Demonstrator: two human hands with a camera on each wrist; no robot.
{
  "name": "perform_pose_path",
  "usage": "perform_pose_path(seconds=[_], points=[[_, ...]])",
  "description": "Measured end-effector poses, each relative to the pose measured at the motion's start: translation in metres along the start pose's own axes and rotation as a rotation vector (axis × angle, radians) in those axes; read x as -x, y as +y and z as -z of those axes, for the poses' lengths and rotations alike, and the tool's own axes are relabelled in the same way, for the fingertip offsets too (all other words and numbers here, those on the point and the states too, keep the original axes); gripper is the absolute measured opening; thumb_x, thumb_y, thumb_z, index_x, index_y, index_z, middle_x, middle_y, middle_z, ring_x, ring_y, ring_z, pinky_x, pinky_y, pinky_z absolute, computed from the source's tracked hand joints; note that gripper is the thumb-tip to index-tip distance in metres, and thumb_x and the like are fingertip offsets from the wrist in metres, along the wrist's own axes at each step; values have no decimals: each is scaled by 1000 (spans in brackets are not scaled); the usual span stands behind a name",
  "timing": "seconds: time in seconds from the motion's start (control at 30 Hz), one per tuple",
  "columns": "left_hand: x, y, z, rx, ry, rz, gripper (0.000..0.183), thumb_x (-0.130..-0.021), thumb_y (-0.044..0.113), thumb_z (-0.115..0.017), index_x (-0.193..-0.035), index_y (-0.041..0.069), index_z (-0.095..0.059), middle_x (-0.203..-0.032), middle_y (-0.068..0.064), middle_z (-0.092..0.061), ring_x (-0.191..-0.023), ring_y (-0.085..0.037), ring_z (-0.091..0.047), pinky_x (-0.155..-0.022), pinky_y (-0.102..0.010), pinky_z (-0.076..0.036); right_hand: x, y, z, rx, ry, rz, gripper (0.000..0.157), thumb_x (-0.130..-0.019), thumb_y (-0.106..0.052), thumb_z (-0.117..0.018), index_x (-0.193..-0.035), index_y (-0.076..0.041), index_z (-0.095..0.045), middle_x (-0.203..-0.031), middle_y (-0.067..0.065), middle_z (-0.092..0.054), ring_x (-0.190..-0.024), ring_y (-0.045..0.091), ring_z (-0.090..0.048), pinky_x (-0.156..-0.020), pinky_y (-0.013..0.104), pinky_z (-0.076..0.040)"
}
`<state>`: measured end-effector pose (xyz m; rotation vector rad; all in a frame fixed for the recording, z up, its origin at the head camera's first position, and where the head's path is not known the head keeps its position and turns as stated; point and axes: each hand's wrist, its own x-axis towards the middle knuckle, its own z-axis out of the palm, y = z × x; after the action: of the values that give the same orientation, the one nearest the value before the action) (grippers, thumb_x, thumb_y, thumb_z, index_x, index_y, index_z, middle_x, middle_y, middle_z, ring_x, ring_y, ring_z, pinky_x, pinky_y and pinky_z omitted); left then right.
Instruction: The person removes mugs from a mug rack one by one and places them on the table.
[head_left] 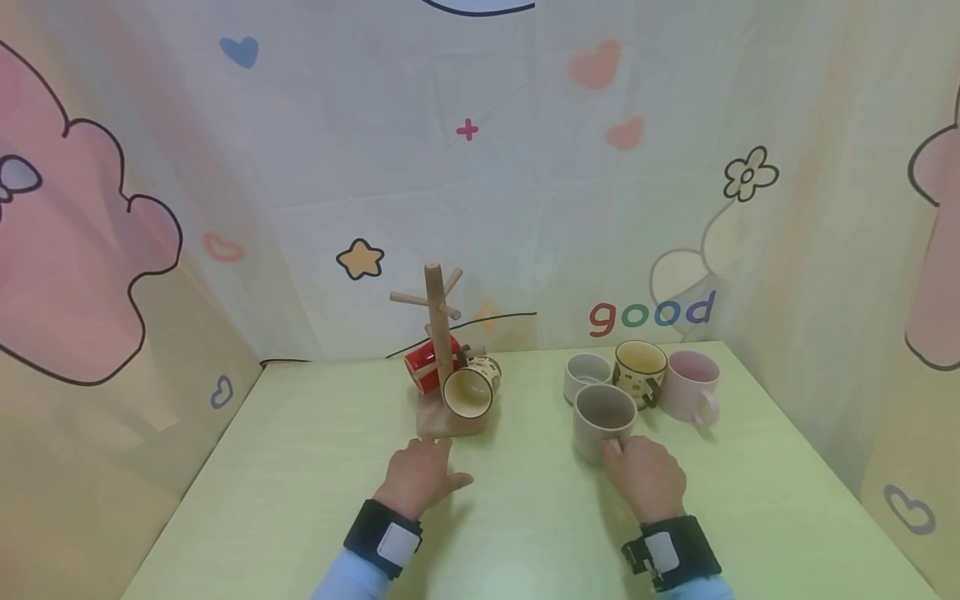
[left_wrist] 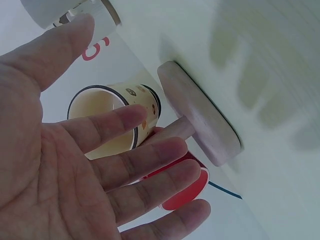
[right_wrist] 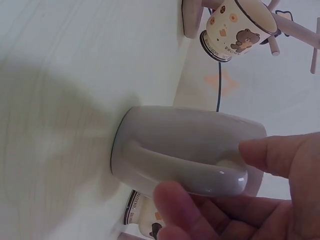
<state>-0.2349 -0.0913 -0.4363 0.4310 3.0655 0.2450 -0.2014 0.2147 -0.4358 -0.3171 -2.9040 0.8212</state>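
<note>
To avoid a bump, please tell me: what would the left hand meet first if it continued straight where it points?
The left hand would probably meet the base of the mug stand; height is unclear, so perhaps the hanging cream mug instead.

A star (head_left: 361, 259) and coloured lettering (head_left: 651, 314) decorate the pale backdrop (head_left: 360, 142).

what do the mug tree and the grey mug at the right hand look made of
The mug tree looks like wood: pale tan and matte, though I can't make out grain. The grey mug is probably glazed ceramic: smooth and opaque, with bright highlights on its handle.
</note>
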Motion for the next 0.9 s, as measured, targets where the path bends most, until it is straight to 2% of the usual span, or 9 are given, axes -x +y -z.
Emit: perform_pose_path(seconds=[0.17,0.37,0.5,0.63,0.9], points=[[-2,-3,2,18,-9,16,62,-83,51,-76,-121,4,-64,-100,-19,-67,-92,-37,-63,-77,-53,-52,-1,0,4,14,19,14,41,-94,-36,-50,-62,-10,-51,-59,5,-51,-57,23,-50,-46,33,-32],[-4,-6,7,33,-31,38,64,-84,51,-75,-124,3,-63,-113,-22,-65,-97,-38,-62,-81,-54,-52,0,-1,9,38,46,12,43,-93,-41,-53,-63,-11,-57,-63,7,-56,-60,26,-56,-46,37,-38],[-3,-8,13,36,-16,47,64,-84,50,-75,-124,2,-64,-114,-22,-64,-98,-38,-62,-82,-55,-53,0,-4,16,58,62,13,44,-94,-42,-53,-82,-4,-70,-69,10,-63,-64,30,-61,-48,39,-41],[-2,-10,18,32,16,43,63,-84,50,-76,-124,2,-64,-110,-21,-64,-98,-38,-62,-80,-54,-53,-1,-7,21,70,68,-3,48,-96,-44,-54,-100,1,-72,-73,12,-66,-66,30,-62,-49,40,-44],[-3,-18,26,21,39,51,63,-86,50,-73,-125,1,-64,-111,-22,-63,-100,-39,-61,-81,-54,-53,-2,-16,28,102,85,-26,47,-98,-42,-53,-98,3,-69,-74,12,-64,-66,30,-61,-50,41,-45]])
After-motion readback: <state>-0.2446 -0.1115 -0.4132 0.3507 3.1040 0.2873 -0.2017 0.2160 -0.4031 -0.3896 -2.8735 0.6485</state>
